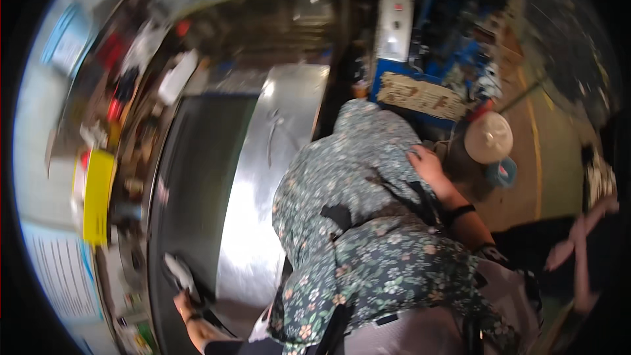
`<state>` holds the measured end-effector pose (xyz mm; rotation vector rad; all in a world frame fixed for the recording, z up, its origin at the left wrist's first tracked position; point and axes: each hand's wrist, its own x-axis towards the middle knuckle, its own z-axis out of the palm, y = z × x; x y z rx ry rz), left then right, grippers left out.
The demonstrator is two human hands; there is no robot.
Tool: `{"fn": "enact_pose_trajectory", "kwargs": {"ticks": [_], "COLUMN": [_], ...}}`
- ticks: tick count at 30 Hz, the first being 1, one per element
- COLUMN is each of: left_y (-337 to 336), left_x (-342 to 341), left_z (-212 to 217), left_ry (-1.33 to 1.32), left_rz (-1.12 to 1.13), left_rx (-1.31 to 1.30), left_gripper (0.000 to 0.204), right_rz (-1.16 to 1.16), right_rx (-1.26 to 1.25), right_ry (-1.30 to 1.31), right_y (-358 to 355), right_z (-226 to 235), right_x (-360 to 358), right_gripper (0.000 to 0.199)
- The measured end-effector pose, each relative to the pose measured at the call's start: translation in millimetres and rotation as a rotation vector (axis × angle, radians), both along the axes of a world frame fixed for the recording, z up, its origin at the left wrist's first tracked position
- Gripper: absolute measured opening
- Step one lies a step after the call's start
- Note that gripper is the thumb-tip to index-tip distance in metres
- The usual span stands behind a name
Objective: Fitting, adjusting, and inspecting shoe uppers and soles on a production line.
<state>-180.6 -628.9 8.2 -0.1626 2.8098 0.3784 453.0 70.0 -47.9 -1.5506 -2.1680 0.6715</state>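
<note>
Small pale-and-dark object (179, 273), blurred, kind unclear: on the dark surface (204, 177), near its left edge, toward the near-left corner. Left hand (183, 301) at the object's near end; fingers look curled, too blurred to tell if closed around it. Floral fabric (368, 223) drapes over the wearer's front, right of the surface. Right hand (428, 165) rests on the fabric's upper right part, fingers bent over it; can't tell if they grip. Shiny metal plate (253, 223) runs along the surface's right edge; thin grey forked thing (274, 120) on its far half. White block (177, 77) by the surface's far-left corner. Yellow panel (98, 197) off past the left edge. To the right of the fabric: white round container (488, 138), blue cup (501, 172) just beside it, co-worker's forearms (582, 256) crossing farther right.
</note>
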Motion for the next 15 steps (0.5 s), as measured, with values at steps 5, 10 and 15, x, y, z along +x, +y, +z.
{"fn": "enact_pose_trajectory", "kwargs": {"ticks": [5, 10, 15], "left_y": [145, 256, 318], "left_x": [-58, -55, 0], "left_z": [51, 68, 85], "left_ry": [-0.013, -0.125, -0.276], "left_rz": [-0.123, -0.139, -0.08], "left_rx": [0.301, 0.648, 0.945], "left_gripper": [0.043, 0.045, 0.05], "right_rz": [0.042, 0.017, 0.085], "right_rx": [0.019, -0.031, -0.185], "right_ry": [-0.099, -0.02, -0.085], "right_y": [-4, -9, 6], "right_z": [3, 13, 23], "right_x": [-12, -12, -3], "right_gripper": [0.042, 0.044, 0.049]}}
